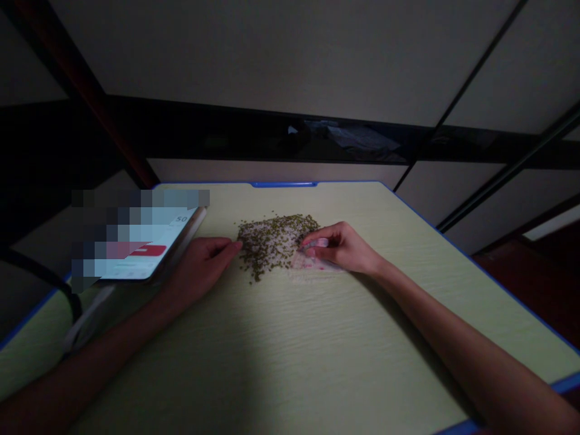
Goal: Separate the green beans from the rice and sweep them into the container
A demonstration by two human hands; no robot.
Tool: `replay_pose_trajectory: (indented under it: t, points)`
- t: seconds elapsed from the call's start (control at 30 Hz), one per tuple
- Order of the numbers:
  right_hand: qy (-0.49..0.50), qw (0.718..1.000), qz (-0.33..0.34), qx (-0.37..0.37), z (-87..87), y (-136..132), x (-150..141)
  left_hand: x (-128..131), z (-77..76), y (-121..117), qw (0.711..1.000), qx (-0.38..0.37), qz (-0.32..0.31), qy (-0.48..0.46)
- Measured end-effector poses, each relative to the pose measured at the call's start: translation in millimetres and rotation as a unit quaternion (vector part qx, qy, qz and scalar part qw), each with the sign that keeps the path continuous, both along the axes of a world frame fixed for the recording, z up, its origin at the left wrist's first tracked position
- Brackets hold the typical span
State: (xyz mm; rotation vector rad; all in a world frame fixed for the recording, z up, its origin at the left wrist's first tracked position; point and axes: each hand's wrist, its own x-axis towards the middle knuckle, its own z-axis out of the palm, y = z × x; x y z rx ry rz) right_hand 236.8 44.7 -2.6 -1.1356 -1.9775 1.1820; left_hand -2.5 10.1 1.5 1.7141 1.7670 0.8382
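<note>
Small greenish-brown grains, which look like mung beans, lie spread in a loose pile in the middle of the table. Paler patches show between them. A clear plastic bag with pink print lies at the pile's right side. My right hand pinches a bunched part of this bag between thumb and fingers, right at the grains. On the other side, my left hand rests at the pile's left edge with fingers curled and thumb and forefinger pressed together. Whatever is between those fingertips, if anything, is too small to make out.
The pale wood-look table has a blue rim and a blue handle at its far edge. A lit tablet, partly pixelated, stands tilted at the left beside my left forearm. A dark cable curves there. Cabinet panels rise behind.
</note>
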Motion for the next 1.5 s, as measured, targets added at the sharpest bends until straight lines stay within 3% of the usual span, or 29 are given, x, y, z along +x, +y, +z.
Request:
replay_pose_trajectory:
  t: [1.5]
  points:
    - [0.024,0.999,-0.018,0.012,-4.4,-4.2,-14.0,1.4,3.4,-1.8,1.000,-0.005,-0.002,0.002]
